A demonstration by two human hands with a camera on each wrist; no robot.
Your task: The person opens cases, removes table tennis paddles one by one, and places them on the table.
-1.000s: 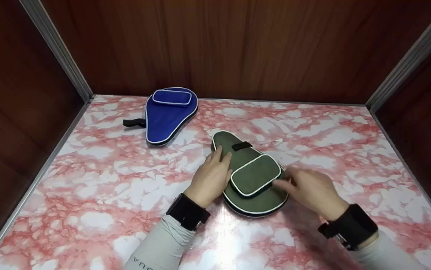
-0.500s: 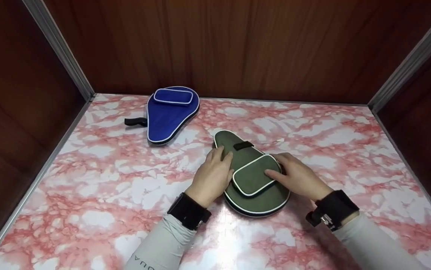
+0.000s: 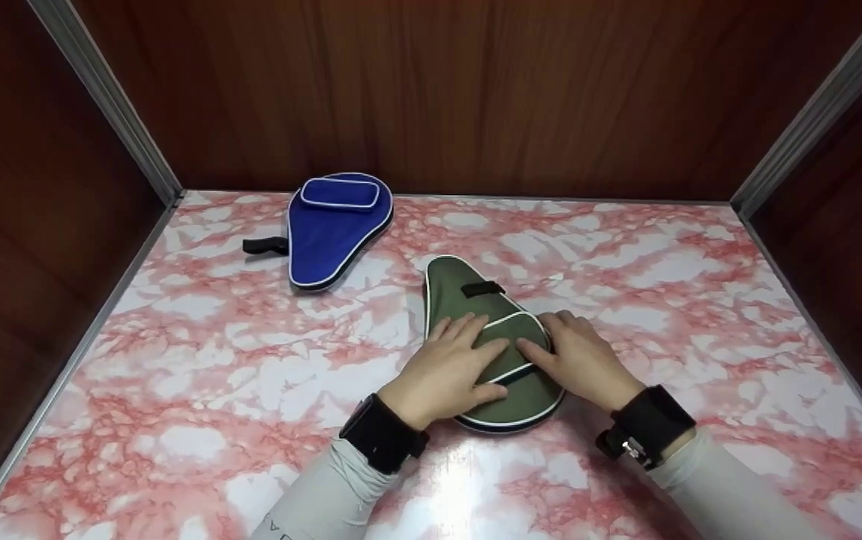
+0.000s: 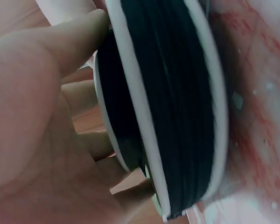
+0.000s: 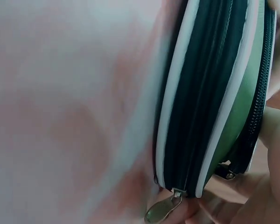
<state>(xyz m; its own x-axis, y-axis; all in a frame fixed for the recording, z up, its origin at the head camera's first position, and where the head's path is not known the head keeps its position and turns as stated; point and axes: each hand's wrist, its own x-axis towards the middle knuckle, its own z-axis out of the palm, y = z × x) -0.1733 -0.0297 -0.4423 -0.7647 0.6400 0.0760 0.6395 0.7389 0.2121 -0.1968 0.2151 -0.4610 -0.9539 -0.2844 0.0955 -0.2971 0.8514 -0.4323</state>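
Observation:
A green table tennis bat case [image 3: 452, 292] with white piping lies on the table, narrow end pointing away. My left hand [image 3: 438, 375] rests on it with fingers spread across the left part of its raised pocket [image 3: 522, 330]. In the left wrist view, the thumb [image 4: 79, 42] lies by the pocket's edge. From the right, my right hand [image 3: 592, 364] holds the case's side, thumb on the pocket and fingers round the edge. The right wrist view shows a metal zip pull [image 5: 162, 209] hanging at the end of the dark zip band, close to the fingers.
A blue bat case [image 3: 325, 244] with a black strap [image 3: 265, 245] lies at the back left, near the wooden back wall [image 3: 461, 97]. Wooden side walls with metal edging enclose the red-and-white marbled table [image 3: 250, 375].
My left hand has moved right and nearer, from the case's left edge onto the pocket. The right hand has come in from the right and taken hold of the case's side.

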